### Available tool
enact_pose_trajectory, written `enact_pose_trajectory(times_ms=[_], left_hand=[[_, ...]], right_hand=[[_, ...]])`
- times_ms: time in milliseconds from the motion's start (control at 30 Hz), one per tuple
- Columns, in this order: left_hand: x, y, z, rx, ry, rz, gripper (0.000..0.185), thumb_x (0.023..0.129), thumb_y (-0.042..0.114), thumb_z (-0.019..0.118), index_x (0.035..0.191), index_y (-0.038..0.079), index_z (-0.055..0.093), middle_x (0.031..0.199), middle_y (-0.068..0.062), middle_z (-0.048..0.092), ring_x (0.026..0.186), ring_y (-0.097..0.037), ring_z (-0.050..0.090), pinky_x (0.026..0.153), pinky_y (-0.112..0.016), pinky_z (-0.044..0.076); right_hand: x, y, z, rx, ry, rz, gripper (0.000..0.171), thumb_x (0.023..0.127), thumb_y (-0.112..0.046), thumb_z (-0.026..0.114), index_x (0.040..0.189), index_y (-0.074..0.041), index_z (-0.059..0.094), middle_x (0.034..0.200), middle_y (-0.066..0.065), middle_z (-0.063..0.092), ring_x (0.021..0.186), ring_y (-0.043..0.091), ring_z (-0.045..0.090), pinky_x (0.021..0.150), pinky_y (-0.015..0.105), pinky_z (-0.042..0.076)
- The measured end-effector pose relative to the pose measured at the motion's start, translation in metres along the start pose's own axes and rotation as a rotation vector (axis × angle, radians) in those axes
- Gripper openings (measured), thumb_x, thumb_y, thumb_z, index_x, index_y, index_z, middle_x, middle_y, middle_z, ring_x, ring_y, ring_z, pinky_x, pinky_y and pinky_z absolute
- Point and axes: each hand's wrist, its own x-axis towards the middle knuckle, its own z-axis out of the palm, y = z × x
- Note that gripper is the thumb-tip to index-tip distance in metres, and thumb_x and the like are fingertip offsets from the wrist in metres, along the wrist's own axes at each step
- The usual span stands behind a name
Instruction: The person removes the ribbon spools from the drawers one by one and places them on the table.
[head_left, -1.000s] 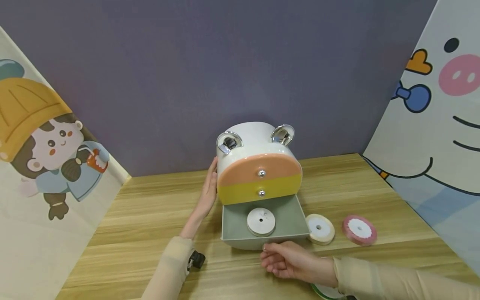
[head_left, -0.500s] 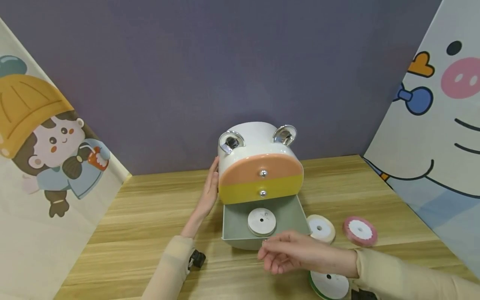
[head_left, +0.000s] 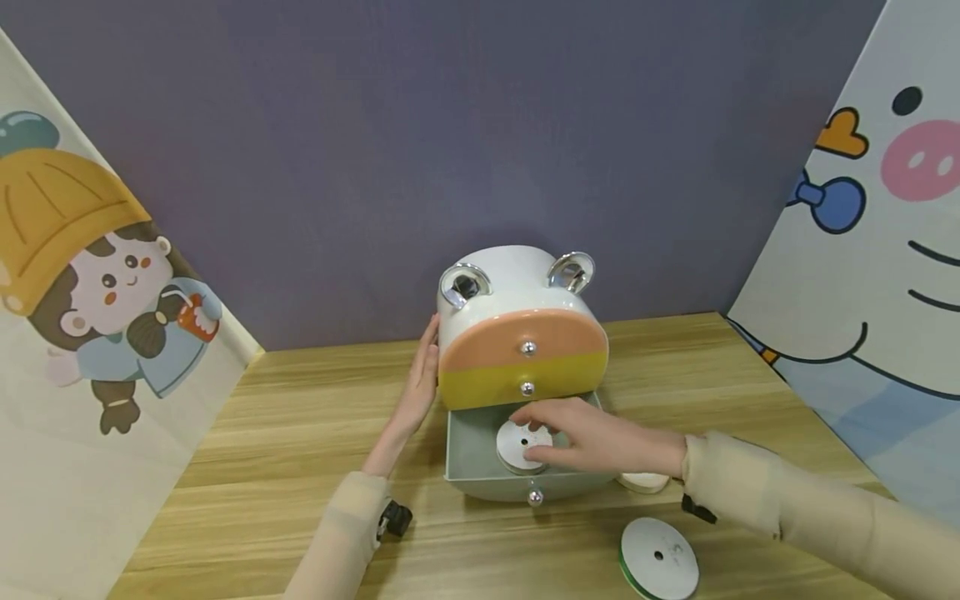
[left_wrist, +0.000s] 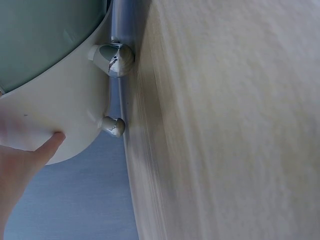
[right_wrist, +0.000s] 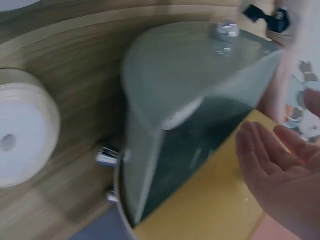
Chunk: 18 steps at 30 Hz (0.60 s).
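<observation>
A small rounded desktop cabinet point(head_left: 510, 279) with silver ears has orange and yellow drawers above a grey-green bottom drawer point(head_left: 483, 489), which is pulled out. Inside that drawer lies a white-faced ribbon spool point(head_left: 512, 448). My right hand point(head_left: 592, 435) hovers over the spool, fingers towards its far side and thumb near its front; in the right wrist view the loosely bent fingers point(right_wrist: 255, 145) hold nothing. My left hand point(head_left: 416, 393) rests along the cabinet's left side, and in the left wrist view a fingertip point(left_wrist: 57, 137) touches the white shell.
On the table right of the drawer is a cream spool point(head_left: 643, 482), partly hidden by my right arm and larger in the right wrist view. Nearer to me lies a spool with green ribbon point(head_left: 660, 558). A purple-grey wall point(head_left: 480, 125) stands behind the cabinet.
My right hand has moved from the bottom drawer's front knob up and forward over the spool inside. Its sleeve now covers the pink spool. My left hand stays in place.
</observation>
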Motion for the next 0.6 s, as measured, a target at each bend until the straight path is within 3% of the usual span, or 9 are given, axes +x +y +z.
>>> enact_pose_trajectory(times_ms=[100,200,333,600], left_hand=[[0.000,0.000,0.000,0.012,0.000,0.002,0.051,0.109,0.016,0.024,0.160,0.012,0.015,0.168,-0.014,0.008,0.155,-0.033,0.011,0.127,-0.054,0.010],[0.000,0.000,0.000,0.017,0.004,0.004,0.051,0.109,0.016,0.024,0.160,0.012,0.015,0.168,-0.015,0.007,0.155,-0.034,0.010,0.126,-0.056,0.010],[0.000,-0.003,0.000,0.011,0.007,-0.012,0.051,0.109,0.017,0.024,0.160,0.013,0.015,0.169,-0.011,0.007,0.156,-0.033,0.010,0.126,-0.056,0.010],[0.009,-0.038,-0.001,0.004,0.022,0.033,0.049,0.110,0.031,0.024,0.159,0.029,0.019,0.169,-0.003,0.009,0.156,-0.027,0.013,0.126,-0.055,0.012]], right_hand=[[0.002,0.009,0.006,-0.079,-0.077,0.007,0.050,0.096,-0.030,0.065,0.137,-0.003,0.054,0.135,0.009,0.062,0.122,0.025,0.061,0.100,0.038,0.054],[0.005,0.017,0.010,-0.093,-0.154,0.047,0.061,0.095,-0.032,0.067,0.145,-0.004,0.046,0.147,0.012,0.052,0.135,0.029,0.051,0.109,0.045,0.047],[0.010,0.025,0.014,-0.094,-0.233,0.102,0.070,0.093,-0.030,0.069,0.150,-0.005,0.039,0.154,0.015,0.043,0.141,0.030,0.044,0.114,0.047,0.043],[0.020,0.037,0.020,-0.111,-0.301,0.149,0.080,0.089,-0.031,0.074,0.152,-0.003,0.033,0.155,0.015,0.040,0.140,0.029,0.044,0.113,0.045,0.043]])
